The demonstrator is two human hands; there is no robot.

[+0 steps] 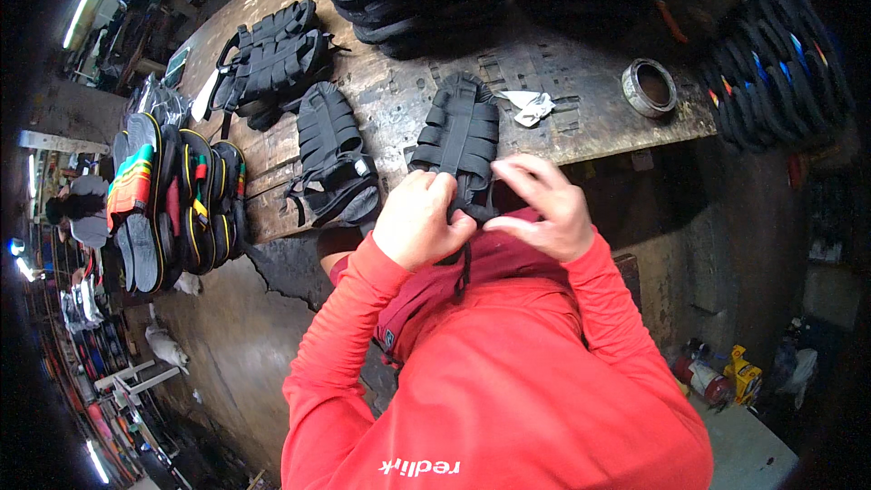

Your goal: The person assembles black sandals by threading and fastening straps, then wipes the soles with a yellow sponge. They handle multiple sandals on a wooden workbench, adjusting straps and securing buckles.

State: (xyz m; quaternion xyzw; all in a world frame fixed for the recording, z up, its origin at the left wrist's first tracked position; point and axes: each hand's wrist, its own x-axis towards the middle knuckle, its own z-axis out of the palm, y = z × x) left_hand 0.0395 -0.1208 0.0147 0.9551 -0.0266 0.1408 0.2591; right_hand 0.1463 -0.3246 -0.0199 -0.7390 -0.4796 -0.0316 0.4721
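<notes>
A black sandal [461, 141] is pinched at its near end by both hands, left [419, 220] and right [543, 209], grips closed. It overhangs the bench [581, 104] edge; bare wood is seen to its right.

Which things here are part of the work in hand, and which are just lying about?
In hand: black strapped sandal, gripped at its near end by left hand and right hand.

Lying about: second black sandal, tape roll, crumpled white scrap, striped soles.

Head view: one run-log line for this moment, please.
left hand: gripping sandal heel strap | right hand: pinching same strap | sandal: on bench
</notes>
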